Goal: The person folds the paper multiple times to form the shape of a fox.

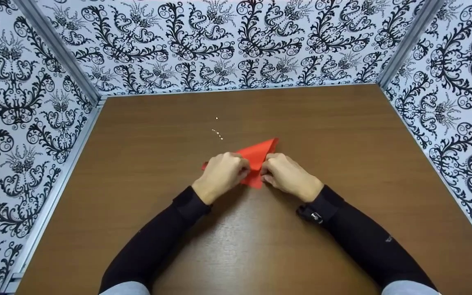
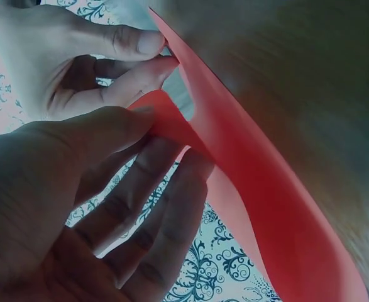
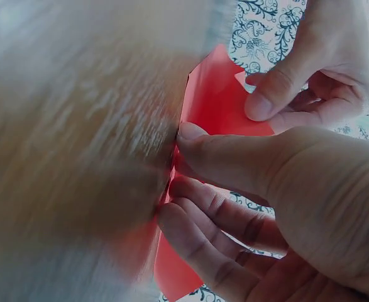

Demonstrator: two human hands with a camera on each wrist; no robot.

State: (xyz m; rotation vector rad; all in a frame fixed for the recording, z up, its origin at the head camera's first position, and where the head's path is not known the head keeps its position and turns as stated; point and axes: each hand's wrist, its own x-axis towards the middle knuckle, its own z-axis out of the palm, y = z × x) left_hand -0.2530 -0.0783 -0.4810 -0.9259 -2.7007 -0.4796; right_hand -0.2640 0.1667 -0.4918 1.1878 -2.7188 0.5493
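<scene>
A sheet of red paper (image 1: pixel 257 155), partly folded and curved, stands up between both hands over the middle of the table. My left hand (image 1: pixel 223 172) pinches its near left part; in the left wrist view the thumb lies on one side of the paper (image 2: pixel 234 163) and the fingers behind it. On the other side, my right hand (image 1: pixel 289 174) pinches an edge between thumb and fingertips, close over the tabletop in the right wrist view. One pointed corner of the paper rises beyond the hands, and another hangs down between them.
The brown wooden table (image 1: pixel 170 123) has a few tiny pale specks (image 1: pixel 218 133) beyond the left hand. Patterned black-and-white panels (image 1: pixel 236 45) close it in at the back and both sides, framed by grey metal bars (image 1: pixel 57 49).
</scene>
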